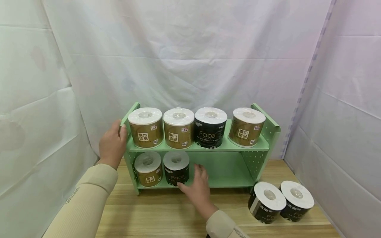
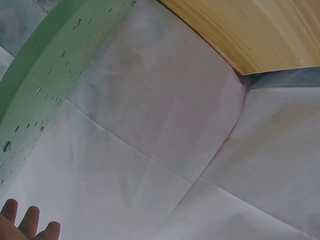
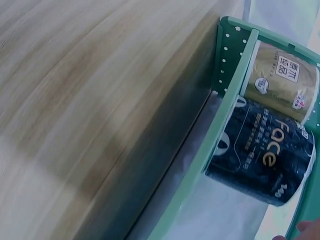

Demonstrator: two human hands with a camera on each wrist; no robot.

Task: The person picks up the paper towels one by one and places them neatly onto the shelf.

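My left hand (image 1: 113,143) holds the front edge of the left side panel of a green two-tier shelf (image 1: 197,149). In the left wrist view, several fingertips (image 2: 30,222) show beside the perforated panel. My right hand (image 1: 198,188) is in front of the lower tier with thumb and fingers spread, holding nothing. Its thumb is close to a black "Face" toilet paper roll (image 1: 176,170); contact cannot be told. That roll stands upright on the lower tier, right of a gold toilet paper roll (image 1: 149,172). Both also show in the right wrist view.
The upper tier carries gold rolls (image 1: 146,132) and one black roll (image 1: 209,130), with a gap left of the rightmost gold roll (image 1: 247,130). Two black rolls (image 1: 265,211) (image 1: 296,206) stand on the wooden table (image 1: 166,215), right of the shelf. White cloth (image 1: 190,66) hangs behind.
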